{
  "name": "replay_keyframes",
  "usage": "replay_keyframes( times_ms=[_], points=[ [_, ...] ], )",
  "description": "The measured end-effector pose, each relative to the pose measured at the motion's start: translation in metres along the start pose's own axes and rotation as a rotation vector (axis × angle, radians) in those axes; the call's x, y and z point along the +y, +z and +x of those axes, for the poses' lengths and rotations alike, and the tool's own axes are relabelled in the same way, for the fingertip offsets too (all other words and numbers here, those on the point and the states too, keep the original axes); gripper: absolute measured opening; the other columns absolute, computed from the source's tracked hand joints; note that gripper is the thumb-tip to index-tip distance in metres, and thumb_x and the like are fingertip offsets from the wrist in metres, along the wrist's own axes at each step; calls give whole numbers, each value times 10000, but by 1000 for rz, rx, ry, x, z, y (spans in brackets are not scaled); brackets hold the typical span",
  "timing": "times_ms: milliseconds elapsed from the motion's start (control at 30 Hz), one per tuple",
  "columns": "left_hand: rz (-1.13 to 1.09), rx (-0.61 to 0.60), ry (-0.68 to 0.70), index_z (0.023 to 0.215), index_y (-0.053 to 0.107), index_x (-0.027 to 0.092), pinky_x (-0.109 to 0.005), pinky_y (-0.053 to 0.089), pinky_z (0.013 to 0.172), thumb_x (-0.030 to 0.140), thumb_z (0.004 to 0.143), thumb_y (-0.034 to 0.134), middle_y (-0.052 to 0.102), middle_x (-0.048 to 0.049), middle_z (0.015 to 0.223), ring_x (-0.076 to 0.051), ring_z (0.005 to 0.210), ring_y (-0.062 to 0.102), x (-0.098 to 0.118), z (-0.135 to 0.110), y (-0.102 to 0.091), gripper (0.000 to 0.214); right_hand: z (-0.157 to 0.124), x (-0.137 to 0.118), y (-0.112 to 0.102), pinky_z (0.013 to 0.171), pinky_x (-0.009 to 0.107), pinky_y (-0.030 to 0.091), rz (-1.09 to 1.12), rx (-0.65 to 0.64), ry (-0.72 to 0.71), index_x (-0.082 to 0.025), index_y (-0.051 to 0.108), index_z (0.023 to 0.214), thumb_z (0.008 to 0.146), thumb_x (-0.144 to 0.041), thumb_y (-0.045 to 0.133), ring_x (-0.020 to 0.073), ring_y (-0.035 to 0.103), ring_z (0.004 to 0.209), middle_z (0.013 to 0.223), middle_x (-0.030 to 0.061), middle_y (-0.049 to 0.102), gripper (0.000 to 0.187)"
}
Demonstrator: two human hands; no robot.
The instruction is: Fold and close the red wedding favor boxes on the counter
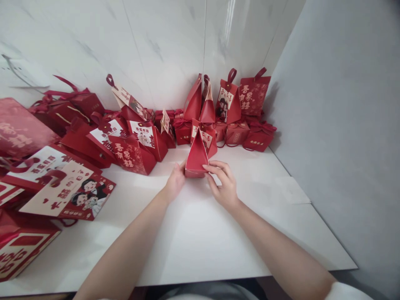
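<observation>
The red triangular box (197,155) looks like smooth, matt card. Under it, the table (193,233) has a soft sheen; behind it, the veined wall (168,37) is glossy; right of it, the grey wall (343,104) looks matt. Left of it, the ribbon (64,93) looks like cloth.

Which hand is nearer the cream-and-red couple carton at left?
Left. The left hand is right of the carton; the right hand is farther right, beyond the triangular box.
</observation>
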State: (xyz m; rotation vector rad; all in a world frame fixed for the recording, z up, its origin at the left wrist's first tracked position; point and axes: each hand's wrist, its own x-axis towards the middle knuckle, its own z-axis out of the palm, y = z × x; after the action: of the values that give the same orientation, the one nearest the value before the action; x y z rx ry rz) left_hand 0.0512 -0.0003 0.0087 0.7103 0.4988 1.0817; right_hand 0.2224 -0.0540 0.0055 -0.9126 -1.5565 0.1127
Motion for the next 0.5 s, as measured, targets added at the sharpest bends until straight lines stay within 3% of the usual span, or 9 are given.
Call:
replay_keyframes(
  times_ms=[67,133,267,400,500],
  points=[
    [-8,-56,-9,1293,625,111,-433,394,1145,529,883,601,651,-159,1314,-310,1381,474,0,-3,1,586,-1,1,-1,884,409,594,-48,-22,-58,-322,662,1238,946,-118,522,224,641,1093,1208,99,635,382],
    [12,-68,-26,1254,641,94,-436,390,1146,455,856,647,669,-167,1280,-320,1371,485,1,-6,0,538,0,1,-3,891,417,588,-63,-78,-138,-347,653,1253,949,-90,488,222,639,1104,1245,82,647,431],
    [-43,27,-67,1178,664,116,-432,451,1092,265,804,626,723,-125,1167,-309,1241,599,6,-7,0,404,1,1,-4,970,430,551,-36,-215,-217,-354,540,1387,938,-79,504,218,623,1161,1297,61,656,527],
    [-247,132,3,1141,660,137,-439,535,984,368,781,563,727,-100,1141,-301,1113,660,13,-7,3,438,0,7,1,1102,503,454,-29,-265,-13,-276,335,1526,893,-236,656,266,495,1346,1457,120,528,710],
    [-249,188,-30,1086,684,169,-397,579,881,350,787,523,746,-69,1071,-266,1001,698,15,-5,1,385,-5,17,5,1076,498,480,29,-246,185,-240,317,1532,852,-314,708,286,512,1331,1475,153,501,787]
  ],
)
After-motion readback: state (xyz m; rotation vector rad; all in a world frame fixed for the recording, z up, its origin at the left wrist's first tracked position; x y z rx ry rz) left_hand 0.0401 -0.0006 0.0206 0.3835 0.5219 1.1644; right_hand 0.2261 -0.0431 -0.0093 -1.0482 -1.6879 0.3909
